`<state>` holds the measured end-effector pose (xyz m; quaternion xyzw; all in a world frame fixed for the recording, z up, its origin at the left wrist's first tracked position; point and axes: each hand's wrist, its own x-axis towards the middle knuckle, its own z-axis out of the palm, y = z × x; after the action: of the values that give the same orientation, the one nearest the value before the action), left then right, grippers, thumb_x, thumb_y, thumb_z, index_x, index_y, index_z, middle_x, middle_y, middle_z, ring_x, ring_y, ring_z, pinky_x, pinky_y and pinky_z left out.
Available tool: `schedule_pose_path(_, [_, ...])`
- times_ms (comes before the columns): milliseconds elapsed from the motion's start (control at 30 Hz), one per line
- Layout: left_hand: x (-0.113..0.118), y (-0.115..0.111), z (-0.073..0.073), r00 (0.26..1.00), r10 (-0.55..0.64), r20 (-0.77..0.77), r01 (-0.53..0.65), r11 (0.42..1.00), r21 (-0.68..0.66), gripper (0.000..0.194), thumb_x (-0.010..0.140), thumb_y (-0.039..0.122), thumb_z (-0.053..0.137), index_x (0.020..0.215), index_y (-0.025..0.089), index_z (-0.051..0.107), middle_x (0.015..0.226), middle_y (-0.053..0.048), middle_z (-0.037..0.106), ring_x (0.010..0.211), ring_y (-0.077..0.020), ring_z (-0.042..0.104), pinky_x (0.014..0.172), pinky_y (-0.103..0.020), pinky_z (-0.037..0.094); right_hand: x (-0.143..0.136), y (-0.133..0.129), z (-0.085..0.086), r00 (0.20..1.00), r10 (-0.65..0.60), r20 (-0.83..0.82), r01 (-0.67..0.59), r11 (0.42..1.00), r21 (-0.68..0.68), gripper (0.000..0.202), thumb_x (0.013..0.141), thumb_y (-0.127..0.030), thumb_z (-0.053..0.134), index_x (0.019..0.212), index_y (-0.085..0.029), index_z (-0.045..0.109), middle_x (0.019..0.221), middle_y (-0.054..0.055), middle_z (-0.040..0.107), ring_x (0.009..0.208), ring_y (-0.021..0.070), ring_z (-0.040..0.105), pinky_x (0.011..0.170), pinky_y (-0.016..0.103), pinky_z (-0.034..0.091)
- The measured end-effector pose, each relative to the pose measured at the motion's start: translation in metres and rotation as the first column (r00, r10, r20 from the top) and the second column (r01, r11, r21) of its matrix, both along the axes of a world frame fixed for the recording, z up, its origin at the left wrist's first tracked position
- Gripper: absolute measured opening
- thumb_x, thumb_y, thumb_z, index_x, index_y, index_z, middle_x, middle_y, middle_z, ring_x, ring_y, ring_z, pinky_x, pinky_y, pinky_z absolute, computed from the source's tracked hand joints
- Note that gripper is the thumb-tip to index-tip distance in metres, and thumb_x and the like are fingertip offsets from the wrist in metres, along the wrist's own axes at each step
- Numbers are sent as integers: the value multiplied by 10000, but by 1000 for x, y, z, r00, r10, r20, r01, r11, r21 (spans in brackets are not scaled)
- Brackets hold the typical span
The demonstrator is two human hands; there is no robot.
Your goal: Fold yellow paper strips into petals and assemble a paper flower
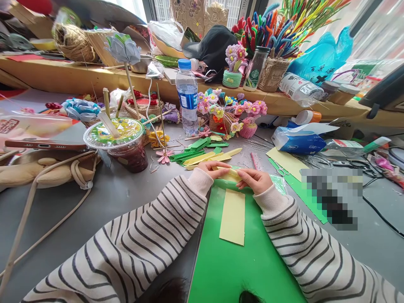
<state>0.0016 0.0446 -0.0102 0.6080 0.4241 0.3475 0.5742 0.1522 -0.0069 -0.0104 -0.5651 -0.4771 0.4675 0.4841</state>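
Between my left hand [213, 169] and my right hand [256, 180] is a small pale yellow strip of paper [232, 174]. Fingers and thumb of each hand pinch one end of it, above the far part of a green sheet [214, 269]. Closer to me, a flat pale yellow paper rectangle [232, 219] lies on that green sheet. Just beyond my left hand are folded yellow paper pieces [208, 159] and folded green paper pieces [192, 150]. The fingertips partly hide the strip's ends.
A lidded drink cup [131, 158] stands to the left, a water bottle [188, 101] behind the paper pieces. Small scissors [282, 169] lie right of my right hand, near pliers [355, 165] and a blue tissue pack [298, 141]. Crocheted flowers [217, 103] stand at the back.
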Motion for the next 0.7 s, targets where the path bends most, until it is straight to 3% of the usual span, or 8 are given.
schedule_pose_path(133, [0, 0, 0, 1000, -1, -23, 2, 1000, 12, 278, 580, 323, 603, 785, 139, 642, 769, -58, 613, 760, -160, 533, 614, -222, 409, 0, 0, 0, 999, -16, -29, 16, 1000, 1, 322, 569, -420, 610, 728, -140, 631, 425, -5, 572, 411, 130, 556, 433, 245, 491])
schedule_pose_path(433, [0, -1, 1, 1000, 15, 2, -15, 999, -38, 328, 548, 358, 620, 786, 133, 644, 708, -46, 597, 617, -112, 516, 555, -209, 406, 1, 1, -2, 1000, 0, -30, -1, 1000, -8, 344, 586, -441, 585, 734, -131, 612, 430, -10, 561, 414, 131, 552, 418, 249, 477])
schedule_pose_path(700, [0, 0, 1, 1000, 14, 26, -12, 998, -59, 318, 532, 354, 635, 766, 139, 646, 740, -49, 602, 637, -111, 523, 572, -204, 414, 2, 1, -3, 992, 56, 114, -66, 994, 83, 342, 674, -466, 480, 727, -148, 593, 417, -21, 530, 371, 92, 496, 407, 218, 438])
